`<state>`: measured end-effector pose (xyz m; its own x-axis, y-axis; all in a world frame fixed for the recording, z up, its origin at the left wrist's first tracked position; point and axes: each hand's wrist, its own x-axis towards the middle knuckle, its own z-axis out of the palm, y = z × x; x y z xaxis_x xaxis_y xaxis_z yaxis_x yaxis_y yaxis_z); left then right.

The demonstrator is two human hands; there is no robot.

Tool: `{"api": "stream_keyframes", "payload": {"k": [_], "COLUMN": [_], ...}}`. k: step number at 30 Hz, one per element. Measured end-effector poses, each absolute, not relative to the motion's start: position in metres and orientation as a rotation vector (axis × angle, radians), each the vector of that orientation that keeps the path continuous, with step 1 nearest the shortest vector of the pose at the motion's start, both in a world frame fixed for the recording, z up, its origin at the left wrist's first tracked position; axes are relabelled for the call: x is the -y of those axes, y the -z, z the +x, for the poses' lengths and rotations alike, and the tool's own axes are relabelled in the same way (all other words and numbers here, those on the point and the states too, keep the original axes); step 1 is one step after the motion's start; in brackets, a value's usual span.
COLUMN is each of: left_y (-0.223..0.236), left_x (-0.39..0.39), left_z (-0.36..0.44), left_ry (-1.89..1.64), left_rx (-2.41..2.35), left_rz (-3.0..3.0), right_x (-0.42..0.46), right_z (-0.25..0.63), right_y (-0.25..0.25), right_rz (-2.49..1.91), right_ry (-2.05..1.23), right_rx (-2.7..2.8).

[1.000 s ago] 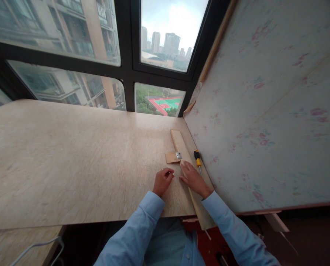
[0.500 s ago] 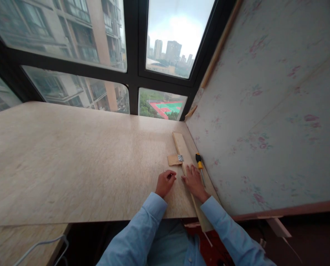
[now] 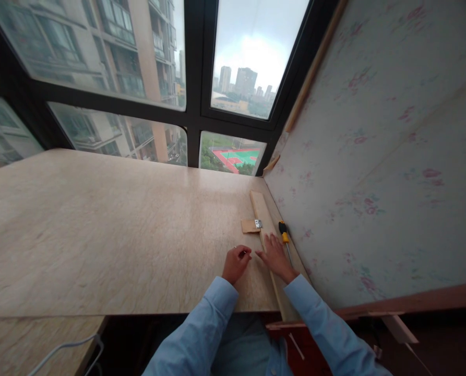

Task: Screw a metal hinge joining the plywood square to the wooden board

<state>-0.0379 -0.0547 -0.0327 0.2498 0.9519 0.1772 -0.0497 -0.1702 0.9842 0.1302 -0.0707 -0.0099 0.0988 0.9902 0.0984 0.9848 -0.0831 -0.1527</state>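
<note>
Left hand (image 3: 235, 263) — curled (right hand (image 3: 276, 257) flat)

Soft daylight through the window (image 3: 252, 57)

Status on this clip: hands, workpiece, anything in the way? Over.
Right hand spread on wooden strip; left hand curled beside it, contents unclear. Metal fitting at strip's left edge, by small wooden piece. Screwdriver toward the wall, not between the hands.

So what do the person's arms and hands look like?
The left sleeve and right sleeve are long and light blue, with plain cuffs at the wrists. The left hand and right hand wear no gloves. A tiny glint on a left finger might be a ring.
</note>
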Motion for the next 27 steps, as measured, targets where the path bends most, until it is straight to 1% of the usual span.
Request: {"api": "stream_keyframes", "payload": {"k": [5,10,14,16,21,27], "left_y": [0.034,0.033,0.032,0.033,0.033,0.028], "left_x": [0.057,0.049,0.037,0.032,0.027,0.034], "left_z": [-0.047,-0.079,-0.123,-0.146,-0.18,-0.18], "left_ry": [-1.134,-1.151,-1.235,-1.289,-1.373,-1.367], "left_rx": [-0.911,-1.043,-1.214,-1.311,-1.501,-1.476], "left_rz": [1.497,1.738,1.731,1.695,1.593,1.526], "right_x": [0.079,0.067,0.058,0.057,0.058,0.061], "right_z": [0.101,0.053,0.022,0.011,-0.003,-0.008], "right_y": [-0.014,-0.032,-0.016,-0.003,0.017,0.019], "right_rz": [-1.906,-1.597,-1.568,-1.551,-1.529,-1.569], "right_ry": [-0.195,-0.433,-0.675,-0.741,-0.699,-0.613], "right_rx": [2.015,1.724,1.44,1.356,1.304,1.407]}}
